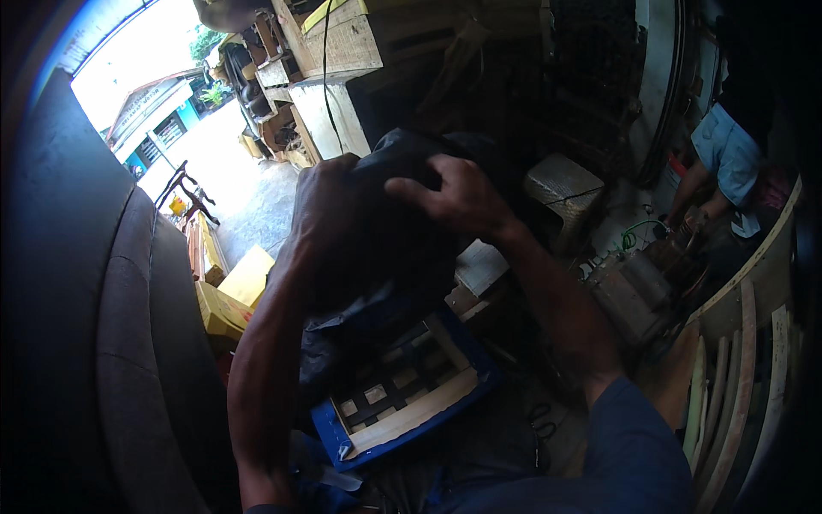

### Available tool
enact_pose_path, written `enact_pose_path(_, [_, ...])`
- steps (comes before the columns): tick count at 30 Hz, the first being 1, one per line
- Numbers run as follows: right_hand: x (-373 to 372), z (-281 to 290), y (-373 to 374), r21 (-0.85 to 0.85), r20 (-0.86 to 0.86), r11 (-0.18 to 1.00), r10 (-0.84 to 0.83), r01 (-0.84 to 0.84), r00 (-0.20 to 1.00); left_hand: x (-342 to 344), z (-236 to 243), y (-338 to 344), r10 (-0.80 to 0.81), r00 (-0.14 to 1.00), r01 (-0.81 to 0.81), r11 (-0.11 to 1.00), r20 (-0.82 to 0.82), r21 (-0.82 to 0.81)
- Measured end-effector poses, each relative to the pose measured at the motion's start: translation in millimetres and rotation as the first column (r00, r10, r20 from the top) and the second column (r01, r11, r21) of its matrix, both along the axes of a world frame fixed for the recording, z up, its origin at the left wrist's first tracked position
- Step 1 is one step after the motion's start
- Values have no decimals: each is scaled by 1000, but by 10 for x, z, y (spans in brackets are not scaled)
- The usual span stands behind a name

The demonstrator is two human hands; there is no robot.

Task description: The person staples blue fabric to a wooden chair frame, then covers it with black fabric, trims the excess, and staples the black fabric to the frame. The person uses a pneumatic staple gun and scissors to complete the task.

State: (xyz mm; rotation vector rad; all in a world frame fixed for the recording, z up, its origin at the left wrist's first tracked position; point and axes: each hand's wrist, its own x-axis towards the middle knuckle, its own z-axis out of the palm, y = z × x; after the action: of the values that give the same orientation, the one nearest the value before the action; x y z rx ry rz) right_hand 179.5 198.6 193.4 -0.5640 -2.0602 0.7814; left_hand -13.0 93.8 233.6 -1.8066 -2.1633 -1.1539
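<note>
A dark, bunched sheet of cloth or vinyl (377, 231) hangs between my two raised arms; its exact material is hard to make out in the shade. My left hand (328, 193) grips its left upper edge, the fingertips hidden behind it. On the other side my right hand (458, 195) clutches the top right, thumb toward the middle. Below the sheet lies a tilted wooden seat frame (419, 417) with dark crossed webbing and blue covering round its outer edge. The sheet's lower folds hide the frame's far left part.
Scissors (541, 420) lie right of the frame. Yellow boxes (224, 310) stand at left beside a long dark padded piece (128, 343). Right are a woven-top stool (563, 184), a compressor-like machine (629, 295), curved wood strips (736, 394) and a bending person in light-blue shorts (726, 141).
</note>
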Motion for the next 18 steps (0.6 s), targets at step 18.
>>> enact_pose_path(18, [1534, -1105, 2437, 108, -94, 280, -952, 954, 290, -1121, 1490, -93, 358, 652, -337, 927, -669, 167])
